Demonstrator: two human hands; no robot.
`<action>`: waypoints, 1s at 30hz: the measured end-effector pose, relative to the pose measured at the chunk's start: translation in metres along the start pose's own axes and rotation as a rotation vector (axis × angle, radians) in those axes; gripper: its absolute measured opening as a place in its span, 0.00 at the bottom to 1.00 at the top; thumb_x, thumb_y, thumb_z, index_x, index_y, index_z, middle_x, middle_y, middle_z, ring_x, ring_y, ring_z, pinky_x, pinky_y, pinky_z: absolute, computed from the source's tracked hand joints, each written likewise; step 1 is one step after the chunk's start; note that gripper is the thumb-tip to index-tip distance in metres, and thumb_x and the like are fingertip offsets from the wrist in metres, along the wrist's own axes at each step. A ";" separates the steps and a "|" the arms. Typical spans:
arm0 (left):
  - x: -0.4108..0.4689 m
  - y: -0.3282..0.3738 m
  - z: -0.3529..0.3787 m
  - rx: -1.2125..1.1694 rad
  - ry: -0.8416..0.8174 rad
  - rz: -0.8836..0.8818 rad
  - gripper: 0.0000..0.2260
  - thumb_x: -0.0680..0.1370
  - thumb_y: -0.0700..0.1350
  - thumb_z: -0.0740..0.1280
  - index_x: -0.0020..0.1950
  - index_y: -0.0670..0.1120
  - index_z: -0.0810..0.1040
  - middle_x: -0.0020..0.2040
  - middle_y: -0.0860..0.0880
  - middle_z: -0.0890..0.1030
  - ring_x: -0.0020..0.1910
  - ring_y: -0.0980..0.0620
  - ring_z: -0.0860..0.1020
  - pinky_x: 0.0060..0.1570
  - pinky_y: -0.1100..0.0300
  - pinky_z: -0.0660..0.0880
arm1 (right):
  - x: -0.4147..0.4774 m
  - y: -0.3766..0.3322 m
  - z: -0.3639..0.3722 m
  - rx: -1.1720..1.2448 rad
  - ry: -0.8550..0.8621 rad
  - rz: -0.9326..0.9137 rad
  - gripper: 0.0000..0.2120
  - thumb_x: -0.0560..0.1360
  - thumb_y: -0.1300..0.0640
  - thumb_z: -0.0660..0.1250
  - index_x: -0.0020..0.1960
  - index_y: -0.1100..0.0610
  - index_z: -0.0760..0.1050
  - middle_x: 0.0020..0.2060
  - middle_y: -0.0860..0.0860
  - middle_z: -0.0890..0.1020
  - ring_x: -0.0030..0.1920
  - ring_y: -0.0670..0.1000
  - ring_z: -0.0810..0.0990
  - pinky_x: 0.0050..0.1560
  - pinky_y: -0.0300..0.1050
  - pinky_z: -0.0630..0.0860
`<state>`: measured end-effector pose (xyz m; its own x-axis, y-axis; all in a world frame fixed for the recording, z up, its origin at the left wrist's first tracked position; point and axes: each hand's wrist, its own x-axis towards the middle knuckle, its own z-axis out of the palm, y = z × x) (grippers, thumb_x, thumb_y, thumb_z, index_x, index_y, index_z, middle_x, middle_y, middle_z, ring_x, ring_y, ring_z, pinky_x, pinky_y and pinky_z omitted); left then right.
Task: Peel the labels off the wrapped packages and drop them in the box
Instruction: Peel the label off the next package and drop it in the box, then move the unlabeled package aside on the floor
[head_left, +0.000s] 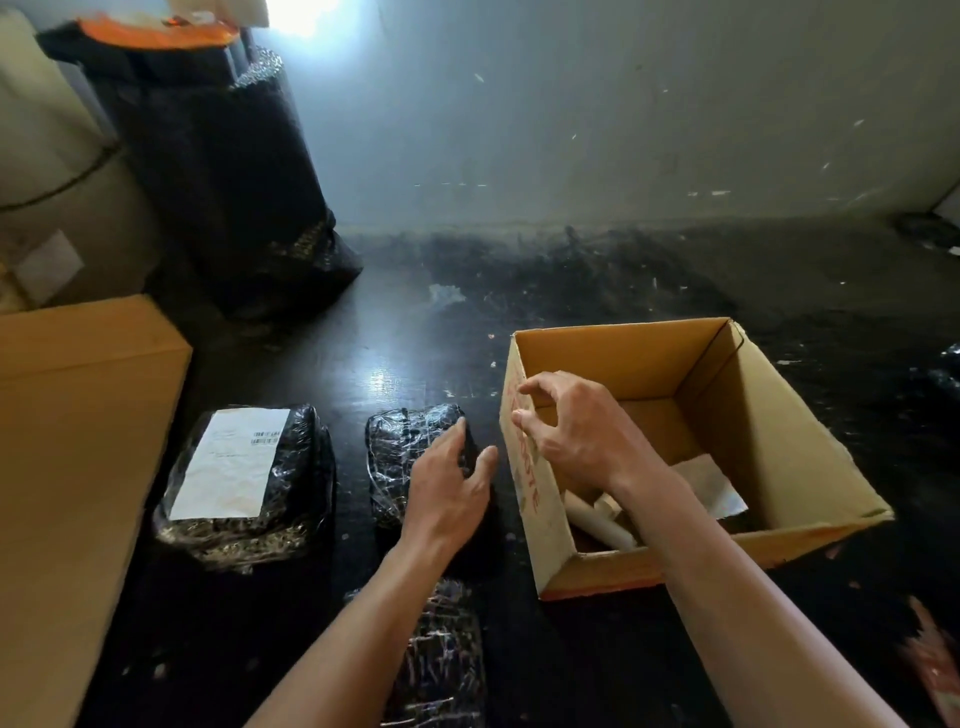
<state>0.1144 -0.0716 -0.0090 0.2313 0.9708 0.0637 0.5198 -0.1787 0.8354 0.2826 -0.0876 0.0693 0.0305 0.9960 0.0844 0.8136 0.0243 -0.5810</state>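
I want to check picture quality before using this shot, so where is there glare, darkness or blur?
Head view: a blown-out bright patch at the top edge, a small glare spot on the dark floor behind the unlabelled package; lower left floor nearly black; wide-angle bending at the edges; a blurred reddish thing at the lower right corner. The label shows a barcode but its text is unreadable; both hands, left hand and right hand, look fairly sharp.

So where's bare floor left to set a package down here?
The widest bare floor lies beyond the open box, toward the wall. A narrower strip runs between the labelled package and the middle package. Crowded: near the left hand, right hand and the closest package.
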 end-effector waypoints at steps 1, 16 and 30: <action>0.001 -0.009 -0.009 0.059 0.019 -0.010 0.20 0.78 0.48 0.71 0.69 0.46 0.77 0.61 0.55 0.80 0.53 0.65 0.76 0.55 0.79 0.68 | 0.003 -0.008 0.007 0.005 -0.023 -0.002 0.18 0.78 0.49 0.68 0.67 0.52 0.74 0.65 0.50 0.78 0.63 0.50 0.78 0.60 0.45 0.77; 0.014 -0.118 -0.053 0.356 -0.075 -0.229 0.27 0.75 0.53 0.72 0.71 0.45 0.71 0.62 0.46 0.78 0.62 0.47 0.76 0.64 0.54 0.73 | 0.037 -0.005 0.154 -0.187 -0.320 0.322 0.39 0.72 0.48 0.74 0.76 0.55 0.58 0.67 0.55 0.69 0.67 0.57 0.69 0.67 0.57 0.71; 0.023 -0.172 -0.039 -0.108 -0.163 -0.520 0.47 0.62 0.65 0.75 0.78 0.59 0.62 0.71 0.55 0.75 0.70 0.54 0.73 0.70 0.48 0.70 | 0.023 0.036 0.188 0.303 -0.335 0.616 0.64 0.60 0.44 0.82 0.80 0.44 0.40 0.78 0.54 0.61 0.76 0.55 0.62 0.73 0.54 0.61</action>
<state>-0.0019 -0.0123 -0.1300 0.0953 0.8880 -0.4499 0.5141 0.3431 0.7861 0.2034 -0.0478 -0.1016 0.2107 0.8090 -0.5488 0.5104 -0.5698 -0.6441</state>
